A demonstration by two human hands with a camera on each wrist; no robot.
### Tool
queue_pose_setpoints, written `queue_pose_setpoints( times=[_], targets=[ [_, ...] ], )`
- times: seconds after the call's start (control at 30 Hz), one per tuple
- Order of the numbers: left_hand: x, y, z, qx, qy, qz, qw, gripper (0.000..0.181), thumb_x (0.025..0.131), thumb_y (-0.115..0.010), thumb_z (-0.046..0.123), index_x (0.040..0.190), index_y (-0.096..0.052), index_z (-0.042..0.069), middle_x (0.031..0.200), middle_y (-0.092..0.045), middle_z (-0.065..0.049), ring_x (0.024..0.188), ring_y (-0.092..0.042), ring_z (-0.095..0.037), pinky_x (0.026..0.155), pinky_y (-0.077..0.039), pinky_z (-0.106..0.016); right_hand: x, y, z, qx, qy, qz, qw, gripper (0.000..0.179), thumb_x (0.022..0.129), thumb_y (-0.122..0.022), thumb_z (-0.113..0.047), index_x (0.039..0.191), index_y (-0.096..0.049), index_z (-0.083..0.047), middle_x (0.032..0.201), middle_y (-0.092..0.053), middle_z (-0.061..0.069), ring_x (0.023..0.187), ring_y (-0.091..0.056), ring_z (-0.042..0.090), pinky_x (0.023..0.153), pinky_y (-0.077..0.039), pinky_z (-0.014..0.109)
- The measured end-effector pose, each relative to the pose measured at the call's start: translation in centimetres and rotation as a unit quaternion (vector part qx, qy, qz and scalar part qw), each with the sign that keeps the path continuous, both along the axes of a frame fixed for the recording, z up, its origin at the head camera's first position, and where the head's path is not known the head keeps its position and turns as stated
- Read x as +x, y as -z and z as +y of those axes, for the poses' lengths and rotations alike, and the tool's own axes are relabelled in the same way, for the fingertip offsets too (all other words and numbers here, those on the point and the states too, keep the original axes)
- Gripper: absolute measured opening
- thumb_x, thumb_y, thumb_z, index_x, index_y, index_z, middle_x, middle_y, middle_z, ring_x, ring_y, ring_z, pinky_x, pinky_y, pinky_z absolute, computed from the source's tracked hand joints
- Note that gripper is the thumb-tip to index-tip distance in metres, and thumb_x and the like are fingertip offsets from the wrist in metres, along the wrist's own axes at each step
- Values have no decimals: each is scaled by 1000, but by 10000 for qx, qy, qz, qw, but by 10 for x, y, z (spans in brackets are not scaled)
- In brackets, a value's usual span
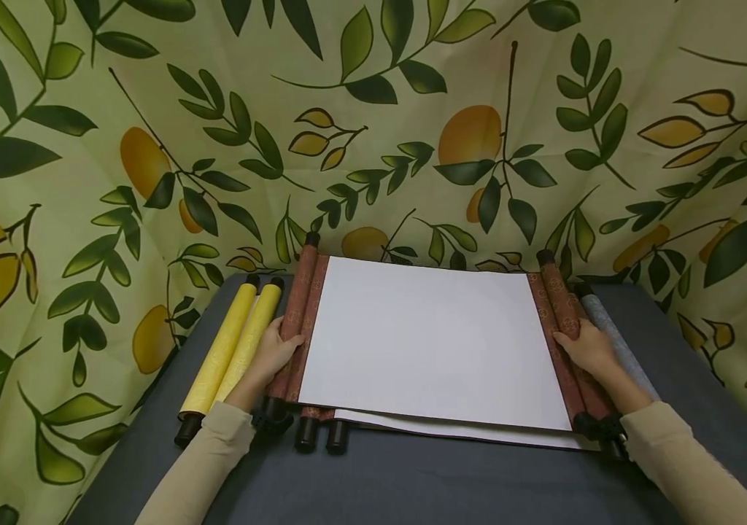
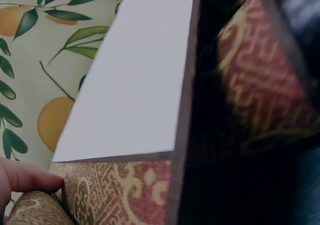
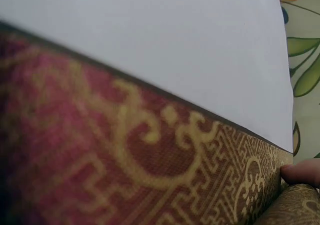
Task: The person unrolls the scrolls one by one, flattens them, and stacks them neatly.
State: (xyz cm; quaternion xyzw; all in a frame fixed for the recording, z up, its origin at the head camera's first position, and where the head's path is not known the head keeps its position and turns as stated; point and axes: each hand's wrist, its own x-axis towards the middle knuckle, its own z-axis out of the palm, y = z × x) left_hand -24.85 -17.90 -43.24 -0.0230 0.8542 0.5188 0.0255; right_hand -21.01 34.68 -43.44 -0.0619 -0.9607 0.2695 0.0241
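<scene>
A hanging scroll (image 1: 432,343) with a white face and red-brown, gold-patterned brocade ends is stretched open between my hands. My left hand (image 1: 275,351) grips its left roller (image 1: 301,299), thumb over the brocade. On the other side my right hand (image 1: 589,346) grips the right roller (image 1: 560,302) the same way. Both rollers end in black knobs. Under the held scroll lies a second scroll (image 1: 478,433), also red-brown and white; most of it is hidden, with its near edge and two black knobs (image 1: 306,437) showing. The left wrist view shows a dark gap below the held scroll's edge (image 2: 182,110).
Two rolled yellow scrolls (image 1: 219,354) lie side by side left of my left hand. A rolled blue-grey scroll (image 1: 619,343) lies beyond my right hand. A dark grey cloth covers the table (image 1: 465,485). Leaf-and-fruit patterned fabric (image 1: 373,146) hangs close behind and along both sides.
</scene>
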Motion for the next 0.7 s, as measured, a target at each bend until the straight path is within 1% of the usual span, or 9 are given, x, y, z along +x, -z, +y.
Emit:
queue_pose_setpoints(
  times=[0.1,0.2,0.37,0.5,0.6,0.63,0.7],
  targets=[
    [1,3,1,-205,-51,-27,9998,65,92,-52,9,146,-23,-13,139,-43,-36,122,-52,-47,97,-49,-52,-1,6,0,116,1,-85,9999,60,96,-51,-18,128,-31,29,117,-45,52,105,-48,65,82,-46,62],
    [2,6,1,-373,-55,-44,9993,65,91,-52,10,145,-24,-13,139,-43,-37,121,-52,-47,96,-49,-52,-2,11,1,169,20,-197,9997,61,96,-50,-18,130,-30,29,121,-42,52,110,-44,65,87,-45,64],
    [2,10,1,-405,17,-117,9991,66,91,-52,9,146,-22,-13,139,-42,-37,123,-51,-48,99,-48,-53,-3,17,1,196,60,-293,9994,63,95,-50,-17,131,-27,29,123,-41,52,113,-43,64,90,-43,64],
    [1,14,0,-443,75,-211,9988,66,93,-50,7,147,-18,-12,143,-38,-37,127,-47,-49,103,-44,-56,-4,24,1,66,-1,-187,9998,64,94,-51,-13,133,-23,29,124,-39,53,114,-42,64,91,-43,63],
    [-1,18,-1,-450,184,-248,9985,68,93,-48,5,148,-12,-13,146,-33,-38,132,-41,-50,107,-40,-58,-4,30,0,-34,-122,139,9998,62,93,-52,-9,132,-23,29,123,-40,52,112,-43,63,90,-42,64],
    [-1,19,-2,-447,232,-250,9984,69,93,-48,4,148,-11,-13,146,-32,-38,133,-40,-51,108,-39,-58,-4,32,0,-51,-169,244,9995,62,92,-52,-7,132,-23,30,123,-39,53,113,-42,64,91,-41,65],
    [-2,21,-2,-474,314,-238,9981,70,93,-47,4,149,-8,-13,147,-30,-39,134,-37,-51,110,-37,-58,-4,33,0,-61,-228,324,9992,65,91,-52,-6,135,-20,29,127,-35,53,117,-37,64,96,-37,67]
  ],
)
